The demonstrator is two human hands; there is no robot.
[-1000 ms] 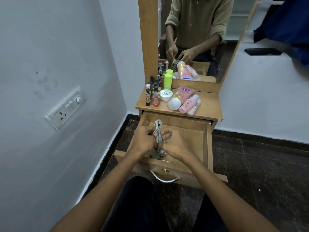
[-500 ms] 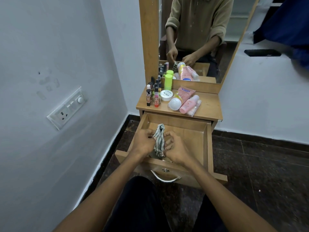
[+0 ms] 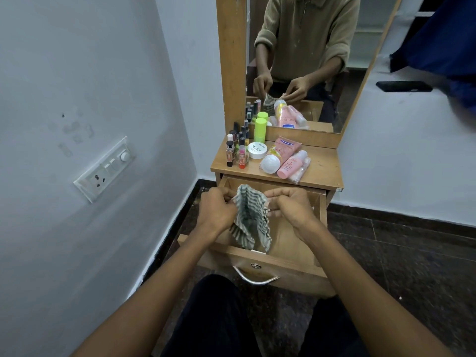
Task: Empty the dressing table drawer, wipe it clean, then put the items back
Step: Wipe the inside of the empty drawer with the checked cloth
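Spreading out a grey-and-white striped cotton cloth (image 3: pixel 249 217) over the pulled-out light wooden drawer (image 3: pixel 288 256) is what's going on here, with the left hand (image 3: pixel 219 211) pinching one top edge of it in curled fingers and the right hand (image 3: pixel 288 206) pinching the opposite edge, so the cloth is hanging down between them and its lower end is dipping toward the front of the drawer. The drawer itself is looking pretty much cleared out, bare wood wherever it's showing, though the cloth and hands are hiding a fair bit of the floor of it so I can't swear nothing is left under there. Everything that I'm guessing came out of it is sitting up on the wooden dressing table top (image 3: pixel 324 173): a cluster of small dark nail polish bottles (image 3: pixel 238 148) on the left, a lime green cylindrical bottle (image 3: pixel 259 130) behind them, a round white jar (image 3: pixel 257 150), a white ball-shaped thing (image 3: pixel 270 164) I can't identify, a pink squeeze tube (image 3: pixel 286 148) and a pink plastic bottle (image 3: pixel 292 164) lying on its side. The tall wood-framed mirror (image 3: pixel 304 63) behind is reflecting the same two-handed hold on the cloth. So by my read the emptying part is done, the wiping is only just getting going or about to, and putting all that stuff back in is still to come.
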